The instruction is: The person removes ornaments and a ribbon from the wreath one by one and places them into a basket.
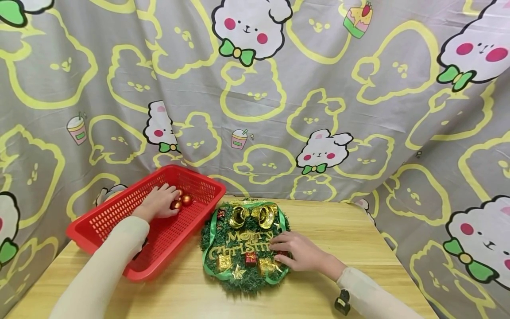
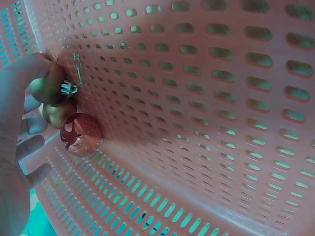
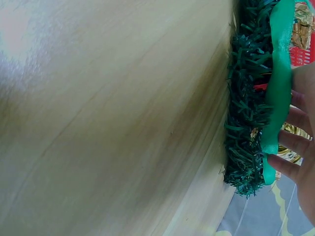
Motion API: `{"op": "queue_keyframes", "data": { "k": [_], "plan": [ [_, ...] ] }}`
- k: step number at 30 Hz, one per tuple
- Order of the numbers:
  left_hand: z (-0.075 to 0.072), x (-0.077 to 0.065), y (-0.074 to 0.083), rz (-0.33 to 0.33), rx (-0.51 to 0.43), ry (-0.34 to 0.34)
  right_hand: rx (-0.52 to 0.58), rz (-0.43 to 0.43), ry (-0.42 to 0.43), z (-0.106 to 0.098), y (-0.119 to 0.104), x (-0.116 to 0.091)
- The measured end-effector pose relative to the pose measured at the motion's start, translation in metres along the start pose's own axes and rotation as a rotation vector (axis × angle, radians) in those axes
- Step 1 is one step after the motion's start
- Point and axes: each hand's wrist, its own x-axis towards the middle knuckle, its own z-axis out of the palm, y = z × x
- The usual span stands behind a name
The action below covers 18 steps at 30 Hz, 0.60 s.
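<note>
My left hand (image 1: 159, 201) reaches into a red perforated basket (image 1: 139, 274). In the left wrist view its thumb and a finger pinch a gold Christmas bauble (image 2: 48, 87) with a metal cap; the other fingers are fairly straight. Touching or close to it lie another gold bauble (image 2: 60, 112) and a shiny reddish bauble (image 2: 82, 135). My right hand (image 1: 299, 251) rests on the right side of a green Christmas wreath (image 1: 247, 285). Its fingers lie over a green ribbon (image 3: 280, 83) and partly cover the gold "Merry Christmas" lettering (image 1: 239, 243).
The wreath carries gold bells (image 1: 266, 217), small wrapped gift boxes (image 1: 250, 258) and a gold star (image 1: 238, 271). It lies on a wooden table (image 1: 326, 217), right of the basket. A patterned grey curtain (image 1: 259, 124) hangs behind the table and along its sides.
</note>
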Motion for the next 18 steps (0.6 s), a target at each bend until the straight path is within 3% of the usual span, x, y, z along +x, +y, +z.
{"op": "queue_keyframes", "data": {
  "k": [11,18],
  "plan": [
    [-0.005,0.001,0.003,-0.006,-0.007,-0.016,0.001,-0.006,-0.003,0.002,0.0,0.0],
    [-0.022,0.01,0.006,0.012,-0.008,0.03,0.01,0.02,-0.024,-0.001,-0.002,0.0]
  ]
}}
